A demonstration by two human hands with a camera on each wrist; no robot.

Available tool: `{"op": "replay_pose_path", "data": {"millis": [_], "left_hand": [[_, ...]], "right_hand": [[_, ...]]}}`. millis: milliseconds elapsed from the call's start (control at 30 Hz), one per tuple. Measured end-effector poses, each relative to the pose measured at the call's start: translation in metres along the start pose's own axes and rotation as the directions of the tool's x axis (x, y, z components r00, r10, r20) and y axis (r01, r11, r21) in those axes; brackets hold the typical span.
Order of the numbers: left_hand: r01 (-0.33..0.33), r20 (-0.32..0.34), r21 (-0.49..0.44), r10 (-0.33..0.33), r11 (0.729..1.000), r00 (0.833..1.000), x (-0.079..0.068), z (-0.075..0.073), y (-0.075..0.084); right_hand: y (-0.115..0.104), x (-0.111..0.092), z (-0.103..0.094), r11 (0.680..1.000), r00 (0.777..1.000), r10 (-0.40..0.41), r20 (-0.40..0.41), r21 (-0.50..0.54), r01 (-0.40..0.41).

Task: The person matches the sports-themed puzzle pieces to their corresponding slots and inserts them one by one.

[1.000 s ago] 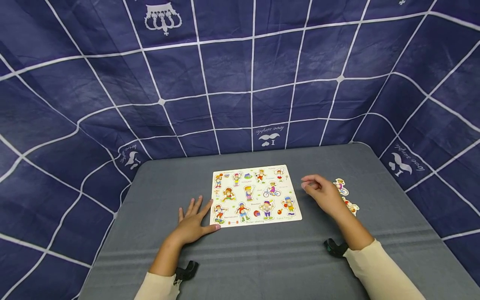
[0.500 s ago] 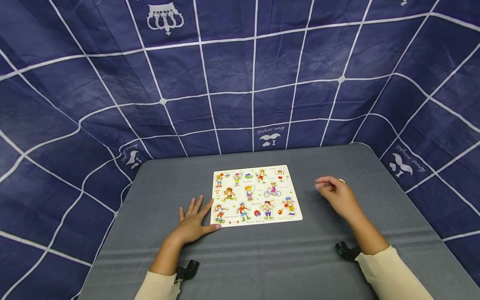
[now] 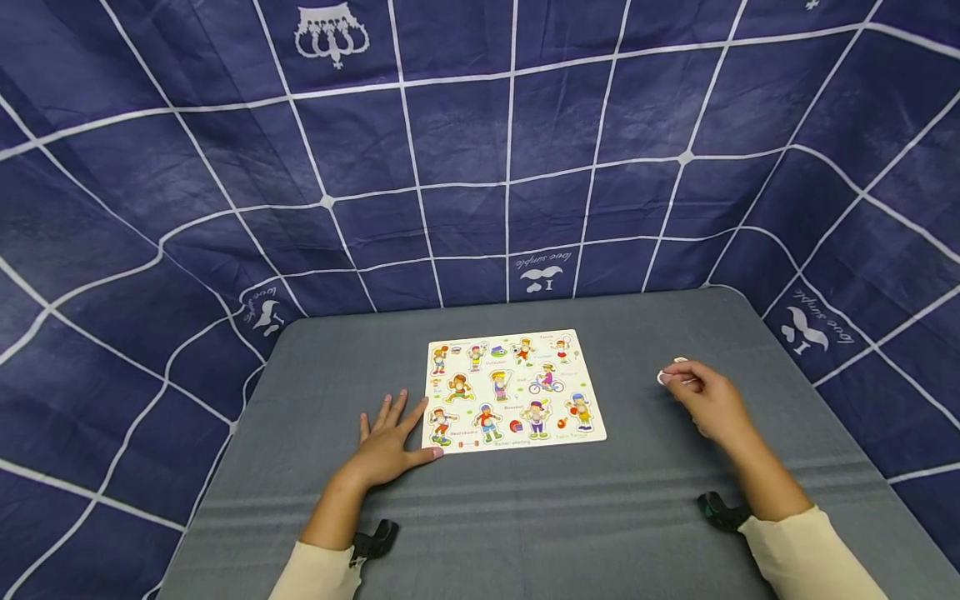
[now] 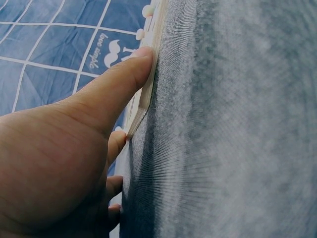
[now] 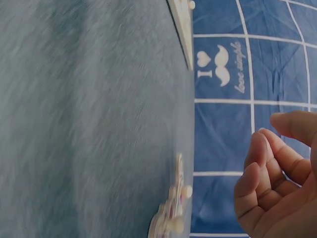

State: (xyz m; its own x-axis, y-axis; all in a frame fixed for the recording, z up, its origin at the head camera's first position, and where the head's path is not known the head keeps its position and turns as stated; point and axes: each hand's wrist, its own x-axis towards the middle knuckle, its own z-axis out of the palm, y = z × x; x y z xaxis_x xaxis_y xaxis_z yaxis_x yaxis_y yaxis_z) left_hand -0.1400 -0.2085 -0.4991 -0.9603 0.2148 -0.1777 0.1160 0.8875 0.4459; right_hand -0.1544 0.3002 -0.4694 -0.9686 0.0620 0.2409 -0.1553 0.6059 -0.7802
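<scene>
A white wooden puzzle board point(image 3: 517, 392) with pictures of children at sports lies flat on the table. My left hand point(image 3: 382, 446) rests beside it with spread fingers; in the left wrist view the thumb point(image 4: 126, 77) touches the board's edge. My right hand point(image 3: 712, 404) is to the right of the board, over loose puzzle pieces, and mostly hides them in the head view. A white piece edge point(image 3: 680, 360) peeks out behind it. In the right wrist view the loose knobbed pieces point(image 5: 171, 213) lie on the table, while the loosely bent fingers point(image 5: 255, 158) hold nothing visible.
The grey cloth-covered table point(image 3: 525, 517) ends at a blue curtain point(image 3: 465, 217) with white grid lines, which hangs behind and at both sides. A black wrist camera point(image 3: 375, 540) is worn on the left wrist, another point(image 3: 722, 510) on the right.
My right hand has moved right, away from the board and over the loose pieces, which it now mostly covers. The left hand has stayed at the board's left edge.
</scene>
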Motion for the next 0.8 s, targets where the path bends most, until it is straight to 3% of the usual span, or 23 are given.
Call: {"op": "replay_pose_path", "data": {"millis": [467,800], "left_hand": [[0.018,0.022,0.014,-0.018,1.000,1.000,0.001,-0.001,-0.001],[0.018,0.028,0.014,-0.018,1.000,0.999,0.002,-0.002,0.000]], "right_hand": [[0.024,-0.007,-0.022,0.998,0.999,0.034,0.018,-0.062,-0.033],[0.036,-0.013,-0.029,0.972,0.996,0.079,0.044,-0.224,-0.067]]}}
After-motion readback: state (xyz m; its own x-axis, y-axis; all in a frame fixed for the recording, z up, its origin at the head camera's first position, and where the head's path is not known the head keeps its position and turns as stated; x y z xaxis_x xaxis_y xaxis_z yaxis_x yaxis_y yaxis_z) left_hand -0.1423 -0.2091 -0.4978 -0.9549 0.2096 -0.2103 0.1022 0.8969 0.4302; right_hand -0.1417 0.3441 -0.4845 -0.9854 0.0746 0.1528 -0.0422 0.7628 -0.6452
